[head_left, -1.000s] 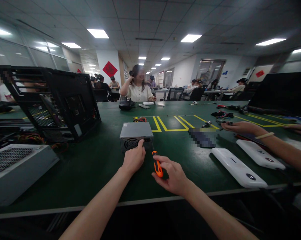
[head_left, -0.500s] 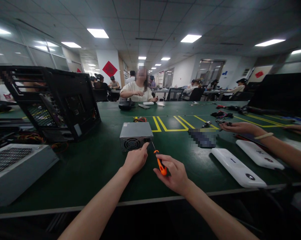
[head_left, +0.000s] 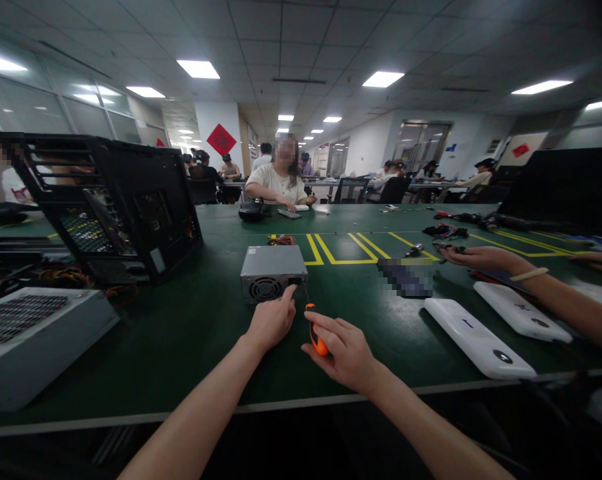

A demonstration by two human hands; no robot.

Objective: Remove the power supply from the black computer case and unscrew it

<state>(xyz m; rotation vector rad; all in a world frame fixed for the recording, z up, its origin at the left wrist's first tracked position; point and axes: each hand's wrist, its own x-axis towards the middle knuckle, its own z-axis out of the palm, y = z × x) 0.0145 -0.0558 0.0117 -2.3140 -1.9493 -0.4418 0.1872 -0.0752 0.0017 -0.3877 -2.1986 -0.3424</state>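
Note:
A grey power supply unit [head_left: 275, 265] sits on the green table in front of me, its round fan grille and power socket facing my way. My left hand [head_left: 271, 319] rests before it, index finger stretched to the back face beside the socket and the other fingers partly curled; nothing shows in it. In my right hand [head_left: 341, 350] is an orange and black screwdriver [head_left: 319, 341], its handle between thumb and fingers. The thin shaft points up at the unit's right rear edge; whether the tip touches a screw is too small to see.
At left stand a black computer case [head_left: 151, 207] and a larger grey metal box [head_left: 65, 347] with a mesh top. To the right lie two white devices [head_left: 481, 340], a blurred dark item [head_left: 405, 277] and cables [head_left: 445, 231]. A neighbour's hand [head_left: 485, 259] reaches in from the right; another person sits opposite.
My right hand and the screwdriver have shifted slightly left, and the handle stands more upright. My left hand stays at the power supply. The person opposite has lowered a hand to the table.

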